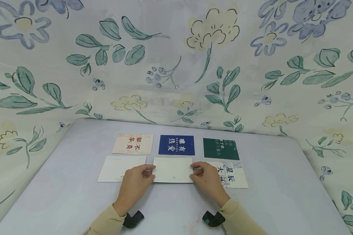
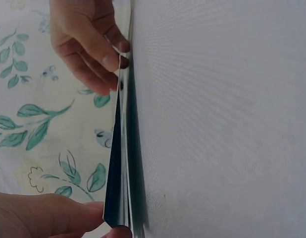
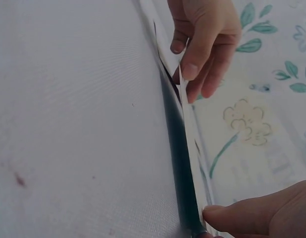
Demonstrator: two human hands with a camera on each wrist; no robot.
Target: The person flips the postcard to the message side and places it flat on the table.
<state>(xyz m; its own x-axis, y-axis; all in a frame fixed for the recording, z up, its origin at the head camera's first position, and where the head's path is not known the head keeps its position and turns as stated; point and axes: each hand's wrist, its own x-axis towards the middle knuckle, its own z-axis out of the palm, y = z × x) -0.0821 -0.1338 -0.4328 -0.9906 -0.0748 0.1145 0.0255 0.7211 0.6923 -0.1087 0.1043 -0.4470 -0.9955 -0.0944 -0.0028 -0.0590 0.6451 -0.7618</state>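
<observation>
In the head view a cream-white card is held low over the table between both hands. My left hand pinches its left edge, and my right hand pinches the right edge. From the left wrist view, the held card's underside looks dark blue. To the left, partly behind my left hand, lies a white card. A white card with blue characters is on the right, partly covered by my right hand. Whether the held card touches anything beneath it, I cannot tell.
Behind the hands lie a beige card with red characters, a blue card and a green card. They rest on a white table, backed by a floral cloth. Black devices sit at the wrists.
</observation>
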